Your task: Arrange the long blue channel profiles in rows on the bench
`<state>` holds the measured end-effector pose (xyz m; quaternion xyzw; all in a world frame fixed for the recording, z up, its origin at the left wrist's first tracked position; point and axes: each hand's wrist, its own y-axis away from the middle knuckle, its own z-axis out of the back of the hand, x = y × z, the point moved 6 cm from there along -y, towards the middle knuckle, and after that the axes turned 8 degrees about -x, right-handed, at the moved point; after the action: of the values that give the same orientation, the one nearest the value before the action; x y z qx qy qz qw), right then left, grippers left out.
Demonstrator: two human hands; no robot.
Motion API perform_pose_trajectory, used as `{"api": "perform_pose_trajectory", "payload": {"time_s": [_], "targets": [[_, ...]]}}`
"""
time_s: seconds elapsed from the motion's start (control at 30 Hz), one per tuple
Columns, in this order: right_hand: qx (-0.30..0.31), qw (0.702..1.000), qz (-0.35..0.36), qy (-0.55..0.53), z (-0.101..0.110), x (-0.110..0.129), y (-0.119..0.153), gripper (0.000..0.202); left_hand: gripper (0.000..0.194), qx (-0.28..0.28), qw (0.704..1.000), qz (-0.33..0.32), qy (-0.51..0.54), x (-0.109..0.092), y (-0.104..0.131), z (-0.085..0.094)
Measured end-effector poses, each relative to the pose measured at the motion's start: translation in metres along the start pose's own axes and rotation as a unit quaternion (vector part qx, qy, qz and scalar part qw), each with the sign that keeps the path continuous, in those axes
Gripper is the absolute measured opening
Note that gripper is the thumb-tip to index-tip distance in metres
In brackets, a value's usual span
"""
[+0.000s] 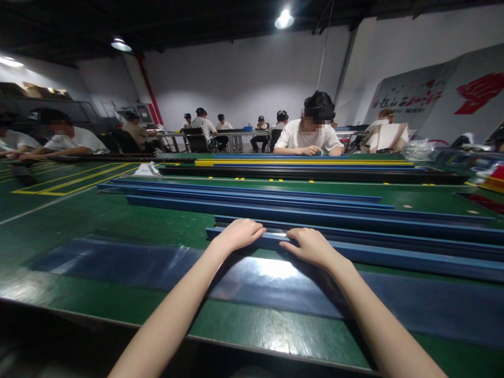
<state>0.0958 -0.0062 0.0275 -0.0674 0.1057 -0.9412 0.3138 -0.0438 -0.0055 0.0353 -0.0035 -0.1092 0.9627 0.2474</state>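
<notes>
Both of my hands are on the nearest long blue channel strip (374, 253), which lies crosswise on the green table (244, 325). My left hand (241, 233) bends its fingers over the strip near its left end. A short way to the right, my right hand (309, 245) grips the same strip, thumb on the near side and fingers over the top. Between the hands a bit of shiny clear film shows in the channel. In front of the strip, under my forearms, a wide glossy transparent sheet (157, 266) lies flat.
More blue strips (252, 206) lie behind, then a long black bar (315, 174) and yellow strips (299, 163). A white object (146, 169) stands at the left. A person (311, 134) works across the table. Clear plastic (419, 149) lies at the far right.
</notes>
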Motion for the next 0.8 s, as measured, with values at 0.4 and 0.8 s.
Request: {"api": "perform_pose_trajectory", "payload": {"time_s": [0.4, 0.8], "targets": [[0.033, 0.999, -0.023, -0.013, 0.007, -0.034, 0.020, 0.034, 0.031, -0.038, 0.997, -0.067, -0.007, -0.058, -0.023, 0.004], [0.033, 0.997, -0.063, -0.013, 0.009, -0.080, 0.054, 0.023, 0.024, -0.134, 0.990, -0.029, 0.041, -0.085, -0.057, 0.004]]}}
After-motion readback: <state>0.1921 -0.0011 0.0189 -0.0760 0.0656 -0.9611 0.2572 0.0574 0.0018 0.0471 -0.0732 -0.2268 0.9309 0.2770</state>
